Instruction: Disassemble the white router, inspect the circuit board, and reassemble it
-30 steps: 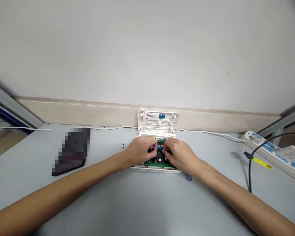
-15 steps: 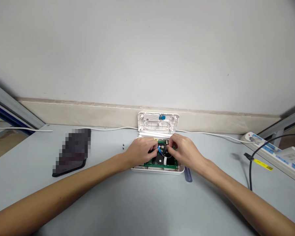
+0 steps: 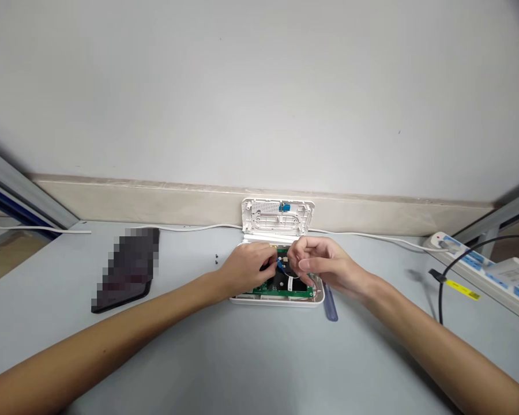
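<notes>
Two bare hands work over an opened white plastic case (image 3: 277, 302): your left hand (image 3: 249, 264) pinches the blue connector (image 3: 280, 265) between thumb and forefinger, above the green circuit board (image 3: 281, 292). Your right hand (image 3: 324, 260) has its fingers curled just right of it; you cannot tell from here whether they grip the thin looped lead (image 3: 290, 277). Hold the connector by its body, let the lead curve gently, and press nothing against the board.

Beyond your fingertips the lid (image 3: 263, 221) stands raised. On the grey tabletop (image 3: 190, 363), small dark screws (image 3: 217, 256) lie left of your left fingers, and a bluish handle (image 3: 331, 311) lies nearer you than your right ones. Well right of them sits a power strip (image 3: 501, 274); a pale wall (image 3: 242, 86) rises behind.
</notes>
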Available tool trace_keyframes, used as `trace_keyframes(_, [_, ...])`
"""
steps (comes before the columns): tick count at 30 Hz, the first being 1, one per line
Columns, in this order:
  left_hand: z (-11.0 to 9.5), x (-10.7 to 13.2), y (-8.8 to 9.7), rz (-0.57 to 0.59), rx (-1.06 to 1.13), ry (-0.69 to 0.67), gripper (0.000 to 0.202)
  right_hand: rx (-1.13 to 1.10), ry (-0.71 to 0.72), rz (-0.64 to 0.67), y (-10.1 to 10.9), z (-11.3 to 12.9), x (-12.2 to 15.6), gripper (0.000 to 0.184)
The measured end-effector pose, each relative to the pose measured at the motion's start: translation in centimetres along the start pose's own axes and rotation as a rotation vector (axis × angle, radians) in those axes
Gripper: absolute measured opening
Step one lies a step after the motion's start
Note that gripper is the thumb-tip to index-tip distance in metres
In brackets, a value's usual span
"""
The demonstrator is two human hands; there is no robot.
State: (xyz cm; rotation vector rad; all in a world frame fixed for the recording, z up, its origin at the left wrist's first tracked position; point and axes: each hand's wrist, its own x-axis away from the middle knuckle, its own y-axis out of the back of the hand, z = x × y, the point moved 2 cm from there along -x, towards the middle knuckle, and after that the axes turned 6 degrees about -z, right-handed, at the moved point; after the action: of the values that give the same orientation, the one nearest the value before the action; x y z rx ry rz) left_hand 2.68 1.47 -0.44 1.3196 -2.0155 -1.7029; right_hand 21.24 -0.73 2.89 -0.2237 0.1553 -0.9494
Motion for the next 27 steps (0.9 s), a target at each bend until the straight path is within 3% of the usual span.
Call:
trace_keyframes(17, [0.23,-0.11,0.41,-0.008,-0.036,0.059,0.019,-0.3,-0.104,0.047,0.53,0.05,-0.07,0.013])
trace_keyframes(22, [0.28,-0.08,0.29,-0.006,-0.068,0.078,0.018,-0.304,-0.156,0.006,0.52,0.1,0.02,0.016])
trace_keyframes(27, [0.37,0.01,0.18,0.003,-0.083,0.091,0.019,-0.332,-0.125,0.058,0.69,0.0,0.06,0.011])
